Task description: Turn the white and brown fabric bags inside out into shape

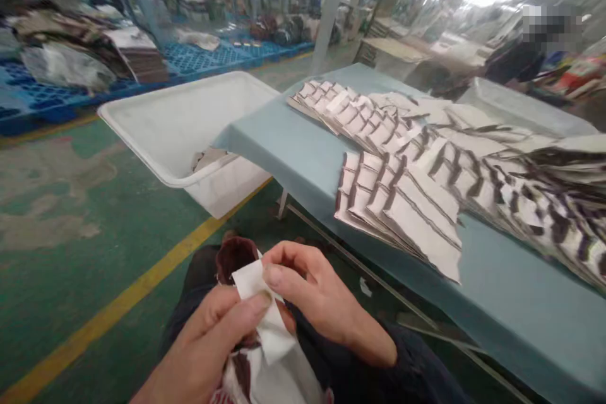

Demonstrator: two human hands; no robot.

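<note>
Low in the middle of the head view, a piece of white and dark brown fabric (pixel 277 334) lies over my lap. My left hand (pixel 213 328) pinches its white strip, thumb on top. On the strip's other side, my right hand (pixel 315 287) grips the upper edge between thumb and fingers. The fabric's lower part runs out of view at the bottom. To the right, layered white fabric pieces with dark brown edges (pixel 402 208) lie fanned on the blue-grey table (pixel 303 158).
Longer overlapping rows of similar pieces (pixel 369 117) stretch across the table. Left of it stands a white plastic tub (pixel 156 120) with some fabric inside. Blue pallets (pixel 203 57) carry bundles behind. At the upper right is another person (pixel 516 60). A yellow line (pixel 142 293) crosses the green floor.
</note>
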